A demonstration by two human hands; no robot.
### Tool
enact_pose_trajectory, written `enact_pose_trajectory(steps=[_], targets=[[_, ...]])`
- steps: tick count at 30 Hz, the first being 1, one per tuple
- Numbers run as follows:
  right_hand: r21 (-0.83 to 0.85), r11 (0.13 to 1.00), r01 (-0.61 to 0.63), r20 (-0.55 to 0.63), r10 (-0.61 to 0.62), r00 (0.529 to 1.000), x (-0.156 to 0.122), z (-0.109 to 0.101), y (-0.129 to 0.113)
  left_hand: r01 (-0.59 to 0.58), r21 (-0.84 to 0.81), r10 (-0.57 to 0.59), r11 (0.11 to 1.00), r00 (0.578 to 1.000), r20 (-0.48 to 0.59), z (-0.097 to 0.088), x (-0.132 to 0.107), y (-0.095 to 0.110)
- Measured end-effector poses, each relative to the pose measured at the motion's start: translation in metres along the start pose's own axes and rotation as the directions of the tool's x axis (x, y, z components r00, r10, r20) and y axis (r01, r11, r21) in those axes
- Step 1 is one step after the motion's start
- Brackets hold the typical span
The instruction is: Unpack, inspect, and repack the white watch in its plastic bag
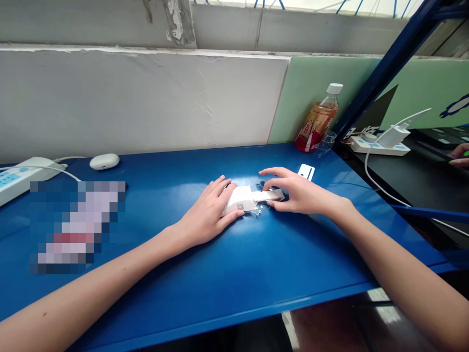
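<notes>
A small white box [242, 195] with a printed square code lies on the blue desk. My left hand [210, 208] rests over its left end, thumb along the near side and fingers along the far side, holding it down. From the box's right end sticks out a flat whitish strip [266, 196], with clear crinkled film [257, 210] beside it. My right hand [293, 190] pinches this strip between thumb and a bent finger, while the index finger stays raised. Behind my right hand, a white card [306, 171] with a dark stripe is partly hidden.
A bottle [318, 122] with a white cap leans by the wall at back right. On the left are a white earbud case [104, 162], a power strip [29, 176] and a pixelated flat item [82, 220]. A blue post [381, 73] borders the right, where another person's hand [460, 154] shows.
</notes>
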State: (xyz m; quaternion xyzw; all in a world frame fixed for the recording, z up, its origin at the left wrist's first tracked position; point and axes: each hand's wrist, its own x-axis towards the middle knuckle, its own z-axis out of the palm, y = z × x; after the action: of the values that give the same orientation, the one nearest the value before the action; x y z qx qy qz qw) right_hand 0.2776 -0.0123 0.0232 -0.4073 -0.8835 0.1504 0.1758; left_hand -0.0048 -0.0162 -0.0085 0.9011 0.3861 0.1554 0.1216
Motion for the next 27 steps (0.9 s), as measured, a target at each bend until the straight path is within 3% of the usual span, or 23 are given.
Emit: enact_pose_trajectory(steps=[7, 14, 20, 25, 27], targets=[[0.028, 0.997, 0.065, -0.059, -0.063, 0.996, 0.003, 0.018, -0.003, 0.002, 0.004, -0.002, 1.0, 1.0, 0.003, -0.001, -0.001, 0.0], [-0.083, 0.985, 0.149, -0.075, -0.155, 0.985, 0.006, 0.005, 0.007, 0.029, -0.011, -0.029, 1.0, 0.999, 0.044, -0.004, 0.001, 0.001], [-0.141, 0.987, 0.073, -0.114, -0.089, 0.989, 0.001, -0.013, 0.025, 0.097, 0.016, -0.098, 0.995, 0.99, 0.1, -0.015, 0.002, -0.006], [-0.147, 0.989, -0.016, -0.288, -0.028, 0.957, -0.005, -0.027, 0.037, 0.108, 0.042, -0.114, 0.993, 0.979, 0.171, -0.019, 0.003, -0.013], [-0.164, 0.985, -0.044, -0.341, -0.015, 0.94, -0.004, -0.027, 0.035, 0.099, 0.047, -0.105, 0.994, 0.982, 0.154, -0.021, 0.004, -0.012]])
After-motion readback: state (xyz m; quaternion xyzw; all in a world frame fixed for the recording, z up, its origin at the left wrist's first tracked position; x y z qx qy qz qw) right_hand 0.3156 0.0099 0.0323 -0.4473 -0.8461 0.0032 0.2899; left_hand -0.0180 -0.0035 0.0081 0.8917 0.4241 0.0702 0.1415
